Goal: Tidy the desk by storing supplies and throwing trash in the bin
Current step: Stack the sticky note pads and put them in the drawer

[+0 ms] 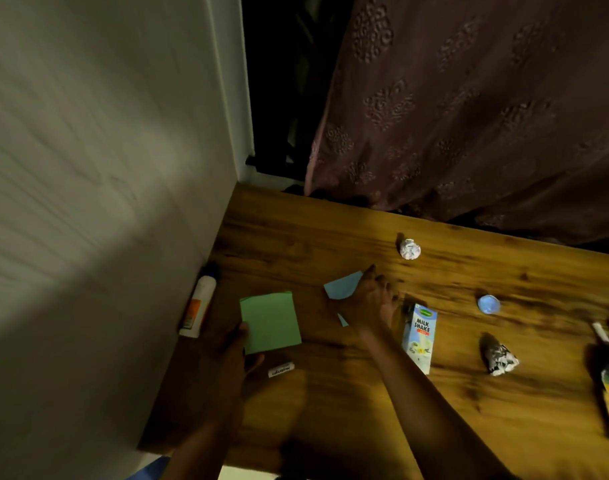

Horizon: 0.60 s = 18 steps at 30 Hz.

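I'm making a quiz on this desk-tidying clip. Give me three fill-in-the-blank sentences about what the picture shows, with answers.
1. The left hand holds a stack of ____ paper.
2. The right hand rests on a ____ paper piece.
3. The carton lying beside the right hand reads "Milk ____".

Missing words: green; blue; Shake

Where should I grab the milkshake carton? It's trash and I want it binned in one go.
Grip the milkshake carton across its two long side edges near the middle, coming from above. It lies flat on the desk, printed face up, so the narrow width fits between thumb and fingers. The right hand, beside its top end, is probably closest.
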{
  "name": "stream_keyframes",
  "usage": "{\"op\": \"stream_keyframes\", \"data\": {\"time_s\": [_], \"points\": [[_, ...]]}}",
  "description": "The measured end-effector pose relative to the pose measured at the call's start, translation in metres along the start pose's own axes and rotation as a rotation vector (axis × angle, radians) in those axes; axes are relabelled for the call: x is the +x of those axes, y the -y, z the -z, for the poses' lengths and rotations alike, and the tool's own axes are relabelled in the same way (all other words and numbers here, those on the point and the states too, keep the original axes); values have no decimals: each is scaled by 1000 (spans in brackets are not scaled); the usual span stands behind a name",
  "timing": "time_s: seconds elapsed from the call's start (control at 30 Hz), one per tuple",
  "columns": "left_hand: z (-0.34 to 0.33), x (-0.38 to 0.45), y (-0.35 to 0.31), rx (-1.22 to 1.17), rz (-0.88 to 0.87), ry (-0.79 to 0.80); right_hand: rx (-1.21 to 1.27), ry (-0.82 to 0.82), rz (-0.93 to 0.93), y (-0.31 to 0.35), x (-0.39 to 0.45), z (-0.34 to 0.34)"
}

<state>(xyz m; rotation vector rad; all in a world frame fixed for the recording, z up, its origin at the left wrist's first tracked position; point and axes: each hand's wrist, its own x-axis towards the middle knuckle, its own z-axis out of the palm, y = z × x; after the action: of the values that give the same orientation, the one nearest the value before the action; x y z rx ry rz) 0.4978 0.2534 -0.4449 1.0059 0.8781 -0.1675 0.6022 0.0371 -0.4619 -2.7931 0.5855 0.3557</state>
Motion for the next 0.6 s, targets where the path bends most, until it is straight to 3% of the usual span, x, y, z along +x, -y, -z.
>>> {"op": "stream_keyframes", "data": {"time_s": [0.17, 0.33, 0.47, 0.6], "points": [[-8, -13, 5, 48, 26, 42, 369, -84, -48, -25, -22, 22], [-28, -35, 14, 125, 52, 31, 1006, 60, -150, -73, -55, 78], [-58, -68, 34, 183, -22, 86, 1356, 245, -150, -139, -84, 118], [-102, -99, 63, 316, -72, 170, 1470, 104, -268, -212, -108, 142]]}}
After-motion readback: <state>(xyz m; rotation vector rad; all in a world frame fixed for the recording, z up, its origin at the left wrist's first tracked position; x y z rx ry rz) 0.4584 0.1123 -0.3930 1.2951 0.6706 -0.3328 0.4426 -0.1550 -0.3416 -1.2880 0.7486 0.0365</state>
